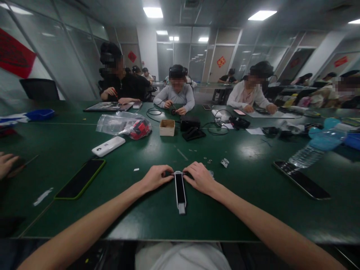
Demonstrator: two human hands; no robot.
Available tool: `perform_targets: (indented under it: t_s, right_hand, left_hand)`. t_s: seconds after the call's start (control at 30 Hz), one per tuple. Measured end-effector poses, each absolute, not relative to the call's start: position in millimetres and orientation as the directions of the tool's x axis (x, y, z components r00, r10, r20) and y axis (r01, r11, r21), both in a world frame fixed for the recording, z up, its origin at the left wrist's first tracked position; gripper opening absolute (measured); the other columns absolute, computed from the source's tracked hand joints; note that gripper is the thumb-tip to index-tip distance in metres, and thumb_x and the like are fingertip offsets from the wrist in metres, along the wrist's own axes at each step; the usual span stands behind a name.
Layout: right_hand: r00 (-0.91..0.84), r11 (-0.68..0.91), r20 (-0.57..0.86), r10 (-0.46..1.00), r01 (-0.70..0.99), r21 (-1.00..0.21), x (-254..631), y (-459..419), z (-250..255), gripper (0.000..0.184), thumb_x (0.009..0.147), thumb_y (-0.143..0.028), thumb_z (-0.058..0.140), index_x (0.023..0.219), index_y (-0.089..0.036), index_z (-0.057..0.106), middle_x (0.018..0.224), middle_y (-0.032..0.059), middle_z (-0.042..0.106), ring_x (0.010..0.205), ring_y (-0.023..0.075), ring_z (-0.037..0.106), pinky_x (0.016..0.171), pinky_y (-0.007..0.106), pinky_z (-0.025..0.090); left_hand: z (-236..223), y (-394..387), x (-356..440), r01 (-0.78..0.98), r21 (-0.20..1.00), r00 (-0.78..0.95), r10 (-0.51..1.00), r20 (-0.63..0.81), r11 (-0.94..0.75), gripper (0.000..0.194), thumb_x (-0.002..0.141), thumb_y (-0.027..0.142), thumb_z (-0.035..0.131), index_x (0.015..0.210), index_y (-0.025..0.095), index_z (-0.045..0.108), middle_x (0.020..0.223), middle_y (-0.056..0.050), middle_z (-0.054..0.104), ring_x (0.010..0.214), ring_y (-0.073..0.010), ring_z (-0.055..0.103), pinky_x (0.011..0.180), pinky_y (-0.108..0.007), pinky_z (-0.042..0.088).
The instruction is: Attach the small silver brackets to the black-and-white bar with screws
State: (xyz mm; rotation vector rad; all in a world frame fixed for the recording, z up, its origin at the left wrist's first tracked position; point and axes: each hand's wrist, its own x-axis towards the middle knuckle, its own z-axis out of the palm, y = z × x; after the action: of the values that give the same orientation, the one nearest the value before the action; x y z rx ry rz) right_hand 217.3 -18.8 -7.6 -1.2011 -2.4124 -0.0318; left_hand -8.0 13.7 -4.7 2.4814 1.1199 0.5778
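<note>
Two bare hands meet at the far end of a narrow black-and-white device lying lengthwise on a green table, near the person. The left hand and right hand pinch that end with their fingertips. Tiny loose parts (probably screws) lie just beyond; a careless sweep of the right hand could scatter them.

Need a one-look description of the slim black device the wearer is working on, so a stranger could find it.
On the dark green table, look at the near edge in the middle, where the left hand and right hand meet. The slim black white-edged bar-shaped device lies between them, its far end at their fingertips, pointing at the wearer. Unlike the flat black green-rimmed phone to the left, it is much narrower and ends in a white tip.
</note>
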Motion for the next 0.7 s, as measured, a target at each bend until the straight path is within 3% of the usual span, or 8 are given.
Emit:
perform_targets:
  t_s: [0.17, 0.3, 0.43, 0.57, 0.7]
  right_hand:
    - [-0.569, 0.657, 0.407, 0.715, 0.746, -0.11, 242.1, -12.2, 12.1, 0.028, 0.087, -0.032, 0.056, 0.108, -0.014, 0.06, 0.105, 0.0103, 0.063, 0.095, 0.0218, 0.053, 0.078, 0.034, 0.042]
    - [-0.375, 0.478, 0.52, 0.768, 0.875, -0.076, 292.0, 2.8, 27.4, 0.024, 0.089, -0.024, 0.05, 0.108, -0.013, 0.06, 0.105, 0.0119, 0.062, 0.097, 0.0228, 0.053, 0.08, 0.035, 0.041]
    - [-0.332, 0.37, 0.377, 0.865, 0.928, -0.032, 330.1, 15.2, 22.9, 0.02, 0.087, -0.02, 0.053, 0.103, -0.015, 0.065, 0.1, 0.0108, 0.063, 0.094, 0.0231, 0.054, 0.08, 0.035, 0.041]
    - [-0.386, 0.393, 0.215, 0.897, 0.919, 0.01, 330.1, 22.2, 12.5, 0.023, 0.089, -0.026, 0.051, 0.107, -0.019, 0.065, 0.103, 0.0094, 0.062, 0.095, 0.0222, 0.053, 0.081, 0.033, 0.041]
    - [-0.389, 0.382, 0.163, 0.907, 0.921, 0.072, 312.6, 30.9, 8.7, 0.028, 0.092, -0.028, 0.046, 0.113, -0.019, 0.063, 0.104, 0.0108, 0.062, 0.095, 0.0224, 0.052, 0.079, 0.032, 0.039]
  left_hand:
    - [-3.0, 14.1, -7.7, 0.619, 0.473, 0.615, 0.762, 0.204, -0.627, 0.019, 0.082, 0.029, 0.059, 0.095, 0.018, 0.066, 0.065, 0.003, 0.057, 0.055, -0.0099, 0.05, 0.055, -0.019, 0.037]
    - [-2.9, 15.0, -8.0, 0.61, 0.447, 0.644, 0.738, 0.203, -0.655, 0.02, 0.083, 0.029, 0.058, 0.096, 0.017, 0.065, 0.068, 0.002, 0.057, 0.057, -0.0103, 0.05, 0.056, -0.02, 0.037]
    - [-4.7, 16.0, -8.3, 0.601, 0.428, 0.654, 0.723, 0.222, -0.675, 0.019, 0.084, 0.029, 0.057, 0.097, 0.017, 0.064, 0.077, 0.0, 0.06, 0.059, -0.0104, 0.05, 0.057, -0.021, 0.038]
    - [-6.0, 16.4, -8.4, 0.592, 0.42, 0.66, 0.713, 0.236, -0.688, 0.018, 0.083, 0.028, 0.057, 0.097, 0.017, 0.062, 0.082, -0.001, 0.061, 0.059, -0.0103, 0.051, 0.058, -0.021, 0.04]
    - [-7.2, 16.9, -8.4, 0.6, 0.409, 0.657, 0.715, 0.237, -0.687, 0.019, 0.083, 0.029, 0.057, 0.097, 0.018, 0.061, 0.085, -0.001, 0.062, 0.059, -0.0106, 0.051, 0.058, -0.022, 0.04]
